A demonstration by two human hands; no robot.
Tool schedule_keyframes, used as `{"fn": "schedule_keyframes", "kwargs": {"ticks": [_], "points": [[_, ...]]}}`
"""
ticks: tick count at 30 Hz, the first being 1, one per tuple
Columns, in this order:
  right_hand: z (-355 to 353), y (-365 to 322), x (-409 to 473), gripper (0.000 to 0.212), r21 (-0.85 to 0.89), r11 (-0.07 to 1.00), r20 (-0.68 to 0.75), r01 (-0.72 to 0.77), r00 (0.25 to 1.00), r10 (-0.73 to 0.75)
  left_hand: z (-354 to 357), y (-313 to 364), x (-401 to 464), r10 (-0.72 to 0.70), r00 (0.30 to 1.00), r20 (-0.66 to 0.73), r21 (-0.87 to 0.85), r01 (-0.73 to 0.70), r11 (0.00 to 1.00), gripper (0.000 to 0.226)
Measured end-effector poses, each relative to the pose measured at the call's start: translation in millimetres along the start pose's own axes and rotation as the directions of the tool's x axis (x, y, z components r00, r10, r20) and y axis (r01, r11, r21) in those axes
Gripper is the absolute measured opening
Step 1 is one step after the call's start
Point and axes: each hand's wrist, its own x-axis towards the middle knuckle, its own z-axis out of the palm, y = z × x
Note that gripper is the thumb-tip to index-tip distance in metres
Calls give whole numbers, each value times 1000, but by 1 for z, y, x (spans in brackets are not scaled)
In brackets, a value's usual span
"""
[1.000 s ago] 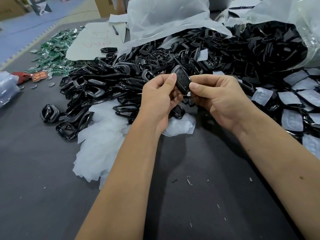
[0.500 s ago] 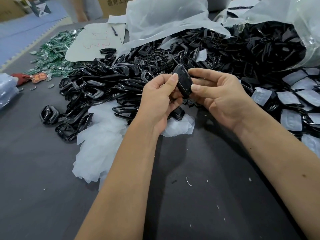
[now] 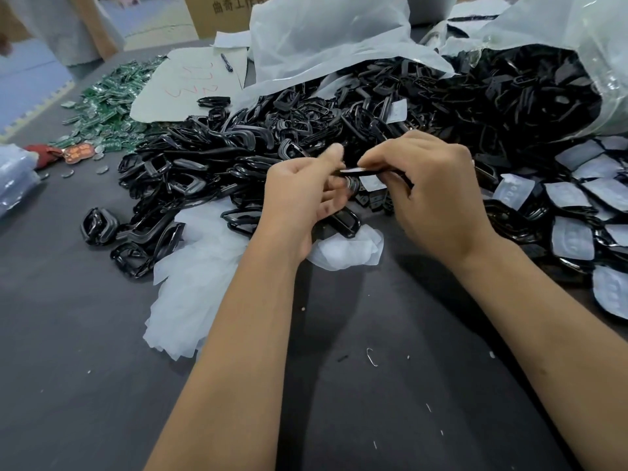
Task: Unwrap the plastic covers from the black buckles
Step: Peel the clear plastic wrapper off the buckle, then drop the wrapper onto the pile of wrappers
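Between my two hands, above the dark table, is one black buckle [image 3: 370, 172], turned nearly flat. My left hand [image 3: 302, 195] pinches its left end with thumb and fingers. My right hand [image 3: 431, 195] grips its right part from above, fingers curled. Whether a plastic cover is on it I cannot tell. A big heap of bare black buckles [image 3: 258, 144] lies behind and left of my hands. Buckles still in white plastic covers [image 3: 571, 239] lie at the right. Crumpled removed covers [image 3: 197, 287] lie under my left forearm.
A large clear plastic bag [image 3: 543, 90] full of black parts lies open at the back right. Green packets [image 3: 108, 100], a paper sheet with a pen [image 3: 190, 86] and a cardboard box [image 3: 224, 11] sit at the back left. A person stands at the far left.
The buckle has turned from upright to nearly flat. My right hand has rolled over it, its back now facing up, and both hands have closed in on it.
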Motion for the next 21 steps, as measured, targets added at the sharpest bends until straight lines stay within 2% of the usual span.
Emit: {"fn": "schedule_keyframes", "kwargs": {"ticks": [3,5,9,12,15,21], "points": [[-1,1,0,21,-21,999,-34,36,999,-37,0,-5,-1,58,998,29,131,-61,990,14],[-1,1,-1,23,-13,999,-66,33,997,-33,0,-6,-1,81,996,29,129,-84,988,7],[1,4,-3,36,21,993,-154,-114,981,116,2,-8,-3,147,989,24,103,-149,983,6],[0,7,-4,36,164,968,-16,-189,981,194,2,-10,-2,219,975,40,122,-222,967,7],[1,11,-6,53,153,968,125,-200,975,182,0,-11,1,238,968,74,134,-247,960,8],[-3,15,-4,39,139,968,104,-207,976,194,-1,-11,0,255,960,119,243,-277,930,8]]}}
